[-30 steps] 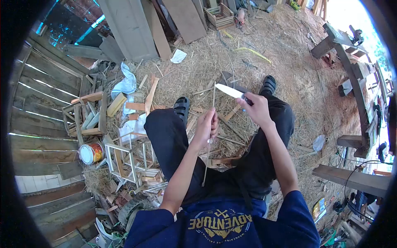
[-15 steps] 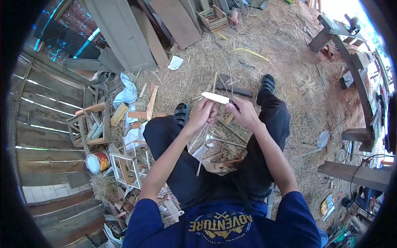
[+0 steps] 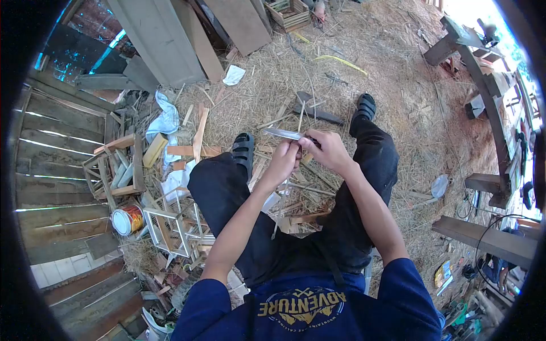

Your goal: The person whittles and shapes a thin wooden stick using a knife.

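Note:
In the head view, my right hand [image 3: 330,152] is closed around the handle of a knife, and the handle is mostly hidden by the fingers. The knife blade [image 3: 282,134] points left, lying across a thin wooden stick [image 3: 301,116]. My left hand [image 3: 282,163] is closed on that stick, just below the blade, and nearly touches my right hand. The stick's upper end sticks out past the blade, and its lower part runs down between my knees. Whether the edge is biting into the wood cannot be made out.
Straw and wood scraps cover the ground around my sandals [image 3: 243,153]. To the left are a paint can [image 3: 126,220], a small white frame [image 3: 166,233] and a wooden crate [image 3: 136,165]. Boards [image 3: 162,45] lean at the back, and a wooden bench [image 3: 483,74] stands at right.
The knife blade has tilted, so its face looks narrower and darker, and it sits slightly further left. My hands have come closer together. A thin curved strip near the knife no longer shows.

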`<state>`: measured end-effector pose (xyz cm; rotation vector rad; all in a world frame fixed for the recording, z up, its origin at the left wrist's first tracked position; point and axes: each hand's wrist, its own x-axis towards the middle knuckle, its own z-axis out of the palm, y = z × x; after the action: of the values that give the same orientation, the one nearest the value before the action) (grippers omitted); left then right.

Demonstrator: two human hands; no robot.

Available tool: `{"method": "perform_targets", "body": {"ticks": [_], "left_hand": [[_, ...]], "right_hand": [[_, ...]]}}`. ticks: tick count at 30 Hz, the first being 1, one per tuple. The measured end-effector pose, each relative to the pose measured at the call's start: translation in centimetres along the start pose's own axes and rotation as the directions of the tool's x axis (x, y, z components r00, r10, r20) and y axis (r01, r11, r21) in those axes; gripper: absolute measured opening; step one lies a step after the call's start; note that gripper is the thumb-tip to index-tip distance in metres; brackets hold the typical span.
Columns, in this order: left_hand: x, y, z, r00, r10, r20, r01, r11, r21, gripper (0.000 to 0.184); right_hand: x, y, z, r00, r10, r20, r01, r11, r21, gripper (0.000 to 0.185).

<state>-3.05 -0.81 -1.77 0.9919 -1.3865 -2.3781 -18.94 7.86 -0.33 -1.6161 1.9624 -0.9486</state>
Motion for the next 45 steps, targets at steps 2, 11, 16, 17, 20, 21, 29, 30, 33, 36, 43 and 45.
{"method": "perform_targets", "body": {"ticks": [2, 11, 16, 17, 20, 21, 29, 30, 33, 36, 43, 45], "left_hand": [[-0.1, 0.1, -0.1, 1.000, -0.024, 0.008, 0.024, 0.999, -0.036, 0.017], [-1.9, 1.1, 0.3, 0.995, -0.031, 0.098, 0.034, 0.999, -0.024, 0.015], [-1.7, -0.2, 0.1, 0.996, 0.027, 0.088, -0.033, 0.997, 0.072, 0.016], [-1.6, -0.5, -0.1, 0.996, 0.022, 0.092, -0.030, 0.996, 0.090, 0.017], [-1.9, 0.0, 0.1, 0.995, 0.005, 0.097, -0.017, 0.993, 0.119, 0.017], [-2.0, 0.0, 0.1, 0.995, -0.004, 0.100, -0.007, 0.993, 0.116, 0.017], [-2.3, 0.0, 0.4, 0.988, 0.003, 0.152, -0.022, 0.992, 0.125, 0.020], [-2.2, 0.2, 0.5, 0.989, 0.008, 0.150, -0.030, 0.988, 0.150, 0.020], [-4.0, 1.2, 1.3, 0.983, 0.023, 0.184, -0.053, 0.986, 0.157, 0.023], [-5.4, 1.0, 1.4, 0.965, 0.071, 0.252, -0.077, 0.997, 0.016, 0.026], [-2.9, 0.8, -1.8, 0.990, 0.099, 0.098, -0.088, 0.990, -0.113, 0.022], [-2.8, 0.6, -2.4, 0.988, 0.108, 0.107, -0.086, 0.979, -0.187, 0.019]], "right_hand": [[0.0, 0.1, 0.2, 1.000, -0.001, -0.006, 0.001, 1.000, 0.014, 0.040], [-0.3, 0.0, -0.8, 1.000, 0.012, -0.018, -0.009, 0.989, 0.146, 0.043], [-0.6, 0.7, -0.4, 0.988, -0.070, -0.137, 0.087, 0.989, 0.118, 0.040], [-0.7, 0.7, -0.4, 0.988, -0.064, -0.139, 0.079, 0.991, 0.105, 0.040], [-0.7, 0.8, -0.6, 0.985, -0.078, -0.153, 0.090, 0.993, 0.074, 0.039], [-0.8, 0.8, -0.7, 0.981, -0.098, -0.167, 0.111, 0.991, 0.070, 0.039], [-1.5, 1.0, -1.5, 0.958, -0.144, -0.249, 0.126, 0.988, -0.084, 0.040], [-1.4, 1.3, -1.4, 0.950, -0.161, -0.267, 0.138, 0.985, -0.103, 0.040], [-1.8, 2.6, -2.9, 0.910, 0.140, -0.391, -0.138, 0.990, 0.034, 0.045], [-0.5, 5.9, -6.0, 0.618, 0.316, -0.720, -0.385, 0.920, 0.074, 0.041], [-2.8, 3.0, -4.2, 0.837, 0.189, -0.514, -0.290, 0.949, -0.125, 0.038], [-2.3, 2.4, -4.2, 0.869, 0.240, -0.434, -0.293, 0.954, -0.060, 0.040]]}}
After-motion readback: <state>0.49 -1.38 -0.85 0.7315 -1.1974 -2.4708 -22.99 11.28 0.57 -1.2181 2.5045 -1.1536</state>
